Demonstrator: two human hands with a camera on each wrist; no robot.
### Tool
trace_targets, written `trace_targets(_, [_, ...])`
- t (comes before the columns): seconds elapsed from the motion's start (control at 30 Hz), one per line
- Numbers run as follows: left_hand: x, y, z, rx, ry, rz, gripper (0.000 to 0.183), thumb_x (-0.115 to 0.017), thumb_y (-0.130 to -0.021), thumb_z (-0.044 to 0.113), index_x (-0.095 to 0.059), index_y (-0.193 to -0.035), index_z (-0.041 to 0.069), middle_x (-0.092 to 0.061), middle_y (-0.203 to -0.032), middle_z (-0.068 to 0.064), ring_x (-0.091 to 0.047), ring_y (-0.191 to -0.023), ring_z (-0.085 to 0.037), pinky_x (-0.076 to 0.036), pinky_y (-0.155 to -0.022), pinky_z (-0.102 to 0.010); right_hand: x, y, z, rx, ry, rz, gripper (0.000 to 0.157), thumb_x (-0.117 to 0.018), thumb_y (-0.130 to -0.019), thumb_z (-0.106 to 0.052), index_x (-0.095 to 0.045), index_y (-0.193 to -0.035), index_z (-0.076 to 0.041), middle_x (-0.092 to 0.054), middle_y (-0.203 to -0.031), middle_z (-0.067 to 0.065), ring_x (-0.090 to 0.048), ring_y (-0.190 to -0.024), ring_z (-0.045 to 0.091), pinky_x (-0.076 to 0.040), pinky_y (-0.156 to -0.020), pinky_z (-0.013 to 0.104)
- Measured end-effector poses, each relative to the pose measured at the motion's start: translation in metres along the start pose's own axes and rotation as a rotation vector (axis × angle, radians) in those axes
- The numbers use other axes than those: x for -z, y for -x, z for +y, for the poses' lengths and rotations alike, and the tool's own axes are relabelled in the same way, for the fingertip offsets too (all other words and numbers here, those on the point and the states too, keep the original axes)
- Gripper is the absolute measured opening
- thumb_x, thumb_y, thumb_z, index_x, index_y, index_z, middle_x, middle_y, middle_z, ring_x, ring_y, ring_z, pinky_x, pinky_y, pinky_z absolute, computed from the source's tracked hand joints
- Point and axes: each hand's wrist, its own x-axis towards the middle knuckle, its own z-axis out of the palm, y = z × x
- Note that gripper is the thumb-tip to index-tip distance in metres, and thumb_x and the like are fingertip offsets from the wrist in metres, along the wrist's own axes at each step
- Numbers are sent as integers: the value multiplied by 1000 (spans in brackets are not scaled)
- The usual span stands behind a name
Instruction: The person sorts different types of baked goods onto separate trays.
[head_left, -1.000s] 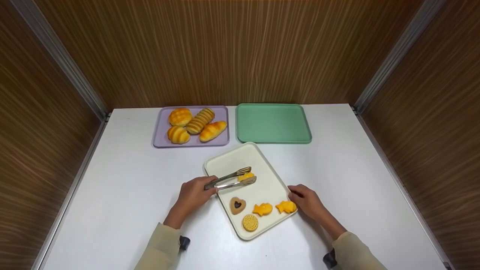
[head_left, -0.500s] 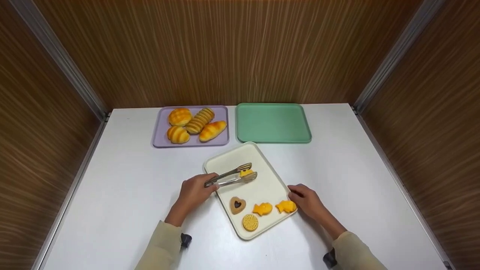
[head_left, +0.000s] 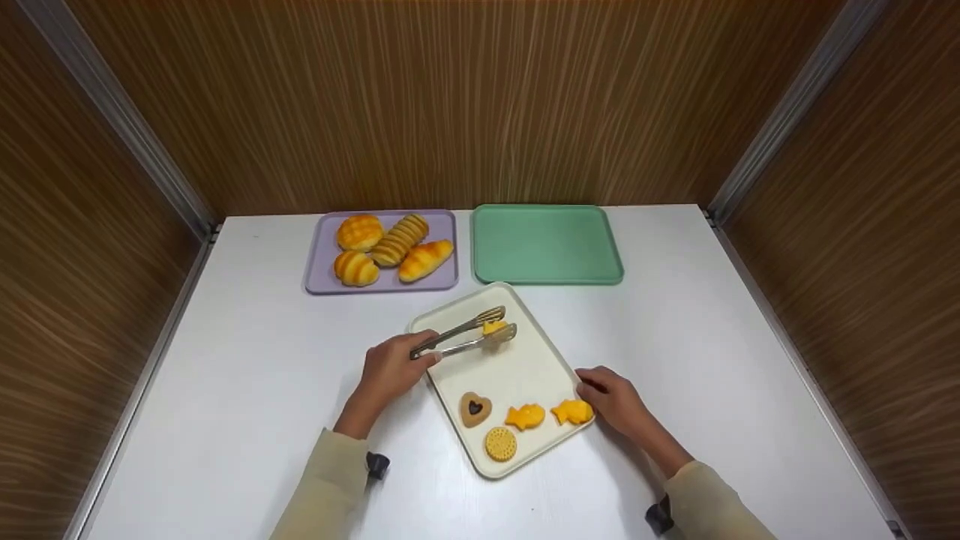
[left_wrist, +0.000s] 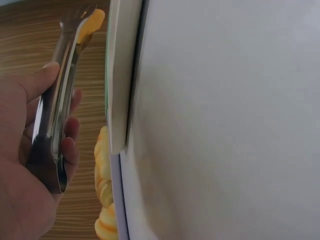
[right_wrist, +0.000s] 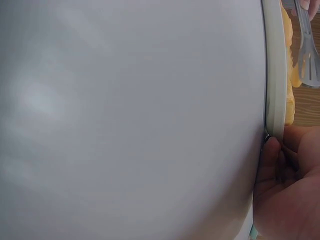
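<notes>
My left hand (head_left: 394,367) holds a pair of metal tongs (head_left: 463,328), thumb on one arm and fingers round the other. Pinched between the slotted tips is a yellow-orange biscuit-like piece (head_left: 493,328), partly hidden by them. In the left wrist view the same piece (left_wrist: 91,25) shows clearly at the tong ends, raised over the tray. The cream tray (head_left: 525,360) lies at a slant under the tongs. At its near right edge my right hand (head_left: 611,401) grips the rim, fingertips (right_wrist: 270,147) against the outer underside in the right wrist view.
On the cream tray's near end lie a heart cookie (head_left: 475,410), a round biscuit (head_left: 500,444) and two orange fish-shaped pieces (head_left: 526,417). Behind, a purple tray (head_left: 322,277) bears several breads, beside a bare green tray (head_left: 547,244). Wood-grain walls (head_left: 465,105) enclose the white table.
My left hand has moved the tongs and the pinched piece upward and toward the cream tray's far end. The right hand and the tray stay put.
</notes>
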Motion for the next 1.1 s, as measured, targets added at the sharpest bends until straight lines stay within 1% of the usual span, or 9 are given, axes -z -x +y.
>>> trace_targets(0.17, [-1,-18,3,26,33,1,33,-73,-91,38,-72,-122,27,-74,-121,2,-68,-113,-25,-49,-93,-54,1,0,-1,-12,3,0,30,-66,-97,-10,-70,-126,-9,-70,-111,5,-60,-100,17,-50,-91,27])
trace_targets(0.3, [-5,-34,3,50,47,6,37,-74,-91,38,-71,-125,26,-73,-122,1,-67,-115,-26,-48,-95,-53,1,0,-1,-15,3,-1,30,-67,-97,-11,-70,-127,-8,-69,-113,5,-60,-101,18,-50,-92,28])
trace_targets(0.53, [-12,-61,-1,81,84,9,34,-71,-93,38,-71,-124,25,-75,-115,0,-69,-109,-26,-47,-93,-53,2,-1,-1,-22,10,6,30,-67,-97,-13,-70,-126,-9,-69,-112,5,-60,-100,18,-50,-92,29])
trace_targets(0.67, [-18,-76,-3,111,107,5,37,-70,-94,37,-70,-128,24,-74,-119,-2,-68,-111,-26,-46,-95,-52,1,0,-2,-26,1,5,30,-67,-97,-12,-70,-126,-8,-70,-112,5,-61,-100,18,-50,-92,28])
trace_targets(0.77, [-22,-86,-1,115,122,5,36,-68,-95,35,-70,-129,24,-74,-120,-2,-68,-111,-25,-46,-94,-52,2,1,-2,-27,2,4,30,-67,-97,-11,-70,-126,-8,-69,-111,6,-60,-99,17,-50,-90,26])
trace_targets(0.87, [-26,-97,3,107,111,28,31,-69,-95,34,-72,-124,24,-75,-113,-1,-69,-105,-25,-48,-89,-51,2,2,-1,-28,-1,-1,30,-66,-97,-11,-70,-126,-8,-69,-110,5,-60,-99,16,-49,-90,25])
trace_targets(0.97, [-32,-108,6,100,66,54,29,-70,-94,33,-73,-120,21,-76,-107,-2,-70,-101,-26,-49,-84,-51,1,1,-1,-21,-11,-9,30,-66,-97,-11,-70,-127,-8,-69,-111,4,-60,-100,16,-49,-90,24])
trace_targets(1.1, [-39,-121,9,108,22,68,35,-70,-94,33,-71,-125,16,-75,-116,-4,-69,-109,-27,-47,-88,-51,2,0,-1,-12,-12,-10,29,-66,-98,-13,-70,-126,-9,-69,-111,5,-61,-101,18,-50,-91,27])
